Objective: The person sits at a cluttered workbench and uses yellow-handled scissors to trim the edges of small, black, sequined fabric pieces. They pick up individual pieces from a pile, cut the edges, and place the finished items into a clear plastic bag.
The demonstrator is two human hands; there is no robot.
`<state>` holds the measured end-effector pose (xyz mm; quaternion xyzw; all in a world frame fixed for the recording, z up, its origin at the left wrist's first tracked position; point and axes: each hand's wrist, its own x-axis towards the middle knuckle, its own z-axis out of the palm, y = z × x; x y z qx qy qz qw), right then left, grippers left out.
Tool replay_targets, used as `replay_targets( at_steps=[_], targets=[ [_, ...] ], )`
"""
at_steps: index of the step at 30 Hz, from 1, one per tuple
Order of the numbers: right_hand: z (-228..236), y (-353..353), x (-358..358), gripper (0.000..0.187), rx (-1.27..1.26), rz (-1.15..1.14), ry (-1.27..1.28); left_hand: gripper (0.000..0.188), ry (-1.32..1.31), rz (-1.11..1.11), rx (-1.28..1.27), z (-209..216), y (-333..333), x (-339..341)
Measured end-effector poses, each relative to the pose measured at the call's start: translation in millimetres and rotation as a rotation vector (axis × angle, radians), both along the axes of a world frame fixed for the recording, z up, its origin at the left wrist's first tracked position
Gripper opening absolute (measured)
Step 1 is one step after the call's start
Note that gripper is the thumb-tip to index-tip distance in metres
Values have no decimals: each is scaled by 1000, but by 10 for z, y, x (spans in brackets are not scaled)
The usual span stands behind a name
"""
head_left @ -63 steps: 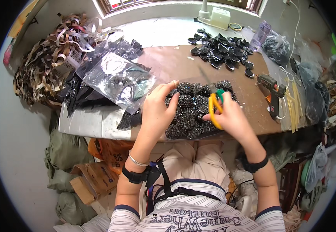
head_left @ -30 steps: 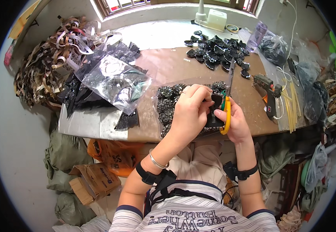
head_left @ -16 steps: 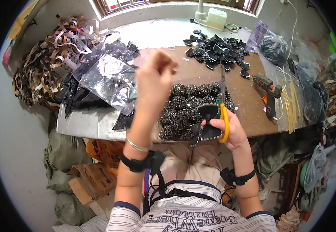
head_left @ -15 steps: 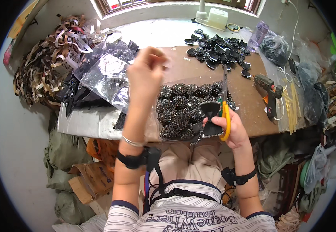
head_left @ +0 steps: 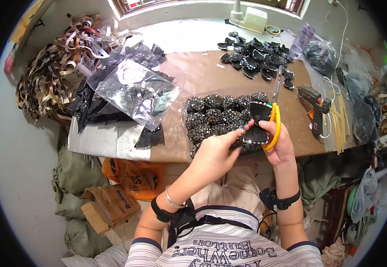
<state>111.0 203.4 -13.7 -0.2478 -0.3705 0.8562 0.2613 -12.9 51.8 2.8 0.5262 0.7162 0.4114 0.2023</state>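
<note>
In my right hand (head_left: 281, 144) are a pair of yellow-handled scissors (head_left: 273, 129), blades pointing away from me, and a black fabric bow (head_left: 259, 111) edged with pale beads. My thumb presses near the bow's middle. My left hand (head_left: 215, 153) is beside the bow, its thumb and fingertips drawn together near the bow's centre. Whatever they pinch is too small to make out. Beneath both hands lie rows of shiny dark beaded balls (head_left: 220, 118) on clear plastic. Further off is a heap of black bead-edged bows (head_left: 258, 55).
A glue gun (head_left: 311, 104) and yellowish glue sticks (head_left: 338, 120) lie on the right. On the left are a clear plastic bag (head_left: 135, 91), black fabric pieces (head_left: 100, 109) and a pile of ribbon strips (head_left: 55, 71). A purple bottle (head_left: 301, 41) stands at the back right.
My left hand has come down from above the left of the table to the bow. My right hand has lifted slightly rightward with the bow and scissors, the bow now more upright.
</note>
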Motion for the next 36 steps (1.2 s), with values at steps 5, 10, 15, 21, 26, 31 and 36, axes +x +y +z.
replay_targets(
  at_steps=[5, 10, 15, 21, 26, 31, 36],
  targets=[
    [8, 131, 186, 19, -43, -123, 65, 31, -232, 264, 347, 88, -66, -195],
    [50, -175, 62, 27, -149, -12, 70, 43, 71, 78, 594, 111, 6, -13],
    [130, -306, 17, 30, -81, 58, 102, 39, 47, -21, 515, 106, -48, 253],
    [140, -297, 157, 44, -11, 124, -12, 24, 267, 123, 405, 223, -43, 67],
    [183, -321, 170, 61, 87, 168, -11, 26, 292, 218, 362, 276, 50, 120],
    [138, -287, 200, 59, 145, 176, -33, 24, 304, 129, 408, 316, 109, 60],
    [253, -276, 165, 55, 51, 213, -40, 21, 258, 121, 521, 256, 196, 61]
  ],
)
